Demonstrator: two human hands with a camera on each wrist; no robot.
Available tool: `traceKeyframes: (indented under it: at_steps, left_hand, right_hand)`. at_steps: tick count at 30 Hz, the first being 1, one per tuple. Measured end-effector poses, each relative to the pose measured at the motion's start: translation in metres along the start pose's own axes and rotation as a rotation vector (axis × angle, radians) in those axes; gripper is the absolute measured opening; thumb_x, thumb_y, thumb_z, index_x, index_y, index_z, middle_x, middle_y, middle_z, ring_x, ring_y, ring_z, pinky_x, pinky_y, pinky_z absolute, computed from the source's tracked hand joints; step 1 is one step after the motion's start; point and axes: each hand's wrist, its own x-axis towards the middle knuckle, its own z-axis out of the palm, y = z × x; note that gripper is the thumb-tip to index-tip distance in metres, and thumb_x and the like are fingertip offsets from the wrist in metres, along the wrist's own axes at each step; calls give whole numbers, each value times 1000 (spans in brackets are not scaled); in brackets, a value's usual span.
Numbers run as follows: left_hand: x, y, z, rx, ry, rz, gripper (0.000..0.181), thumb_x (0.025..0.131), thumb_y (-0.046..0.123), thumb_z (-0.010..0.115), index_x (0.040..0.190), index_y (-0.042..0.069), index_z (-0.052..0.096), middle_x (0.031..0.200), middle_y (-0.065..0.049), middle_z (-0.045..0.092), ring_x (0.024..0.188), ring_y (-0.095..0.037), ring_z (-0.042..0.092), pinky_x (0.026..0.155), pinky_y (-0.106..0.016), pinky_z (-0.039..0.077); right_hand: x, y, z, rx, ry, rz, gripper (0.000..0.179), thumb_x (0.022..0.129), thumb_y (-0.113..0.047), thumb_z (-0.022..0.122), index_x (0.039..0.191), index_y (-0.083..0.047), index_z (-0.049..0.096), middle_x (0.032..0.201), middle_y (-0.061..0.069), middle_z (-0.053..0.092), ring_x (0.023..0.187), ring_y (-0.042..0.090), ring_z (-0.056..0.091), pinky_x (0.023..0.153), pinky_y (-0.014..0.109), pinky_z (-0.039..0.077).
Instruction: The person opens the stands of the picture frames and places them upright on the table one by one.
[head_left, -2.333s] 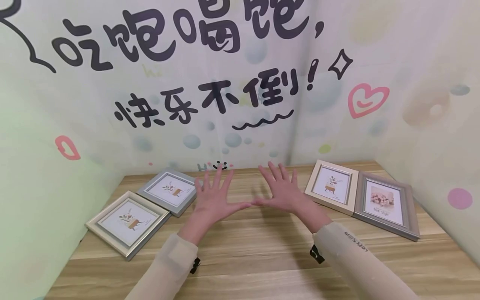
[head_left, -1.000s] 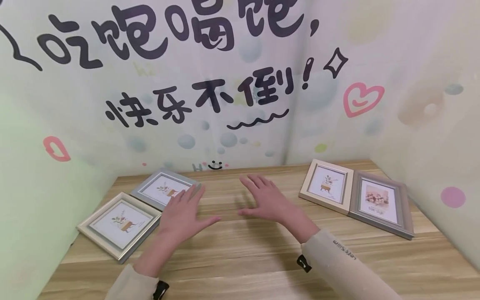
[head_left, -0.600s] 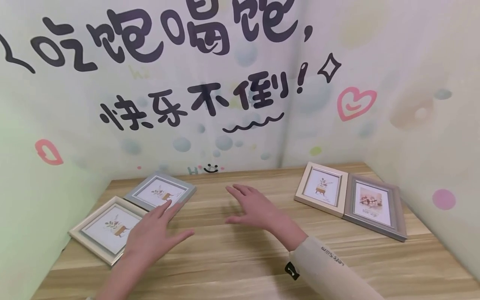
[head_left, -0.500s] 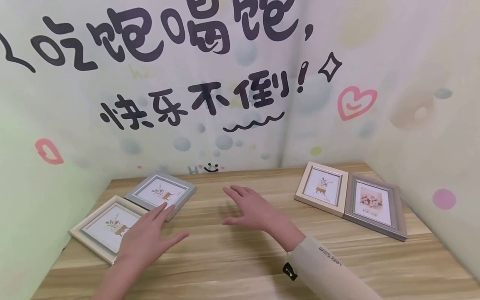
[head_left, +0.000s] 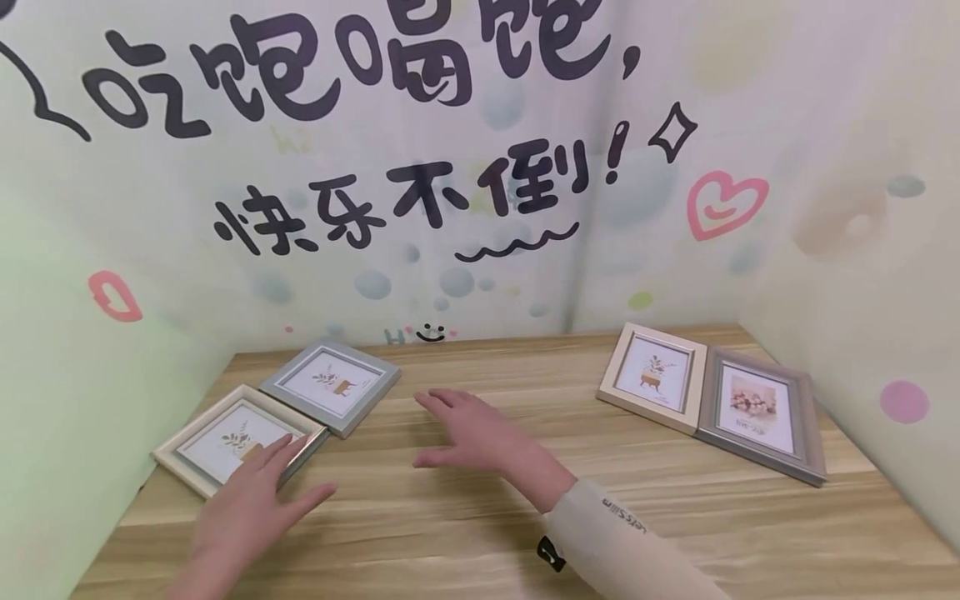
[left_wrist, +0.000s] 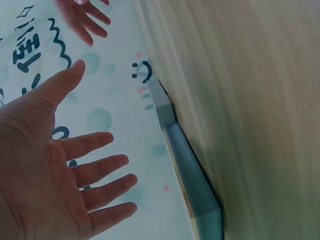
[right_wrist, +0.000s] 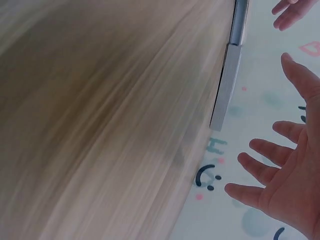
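Note:
My left hand hovers with spread fingers over the near corner of a cream picture frame at the table's left, overlapping it in the head view. Its palm fills the left side of the left wrist view, with nothing held. Behind the cream frame lies a grey-blue picture frame, their edges meeting. Over the middle of the table, my right hand holds nothing, fingers extended toward the left and thumb apart. The right wrist view shows that palm bare, fingers parted.
On the right lie a second cream picture frame and a larger grey-brown picture frame, side by side. White printed walls bound the wood-grain table at the back and both sides.
From thumbs nearly touching above the middle, the left hand has moved left and nearer, ending over the left cream frame. The right hand has drifted left and nearer too. The frames lie unmoved.

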Motion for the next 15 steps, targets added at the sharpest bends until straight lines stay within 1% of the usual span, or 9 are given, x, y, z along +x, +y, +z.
traceKeyframes:
  at_steps: [2, 6, 10, 15]
  left_hand:
    - [-3, -8, 1, -11, -13, -15, 86, 83, 65, 67, 144, 7, 50, 150, -25, 45, 135, -52, 41, 97, -68, 45]
    - [-8, -22, 2, -28, -33, -52, 87, 85, 65, 64, 146, 5, 47, 153, -27, 40, 135, -55, 40, 95, -71, 44]
    - [-11, -30, 3, -45, -34, -61, 86, 87, 64, 63, 146, 4, 45, 155, -27, 37, 136, -55, 38, 99, -72, 41]
    - [-14, -37, 5, -61, -26, -82, 87, 89, 62, 62, 149, 2, 41, 156, -27, 35, 136, -55, 37, 101, -74, 38]
  right_hand:
    - [7, -8, 5, 3, -13, -16, 89, 86, -62, 66, 158, -22, 30, 160, 6, 38, 146, 27, 40, 121, 42, 36]
    - [20, -26, 16, 28, -43, -47, 89, 87, -64, 64, 158, -24, 28, 160, 2, 38, 146, 22, 41, 119, 39, 39]
    - [32, -41, 27, 68, -61, -89, 89, 86, -63, 65, 158, -25, 28, 160, 1, 38, 145, 19, 42, 116, 36, 42]
    - [45, -57, 38, 122, -80, -132, 87, 87, -61, 66, 157, -22, 31, 158, 3, 41, 143, 18, 44, 116, 32, 41]
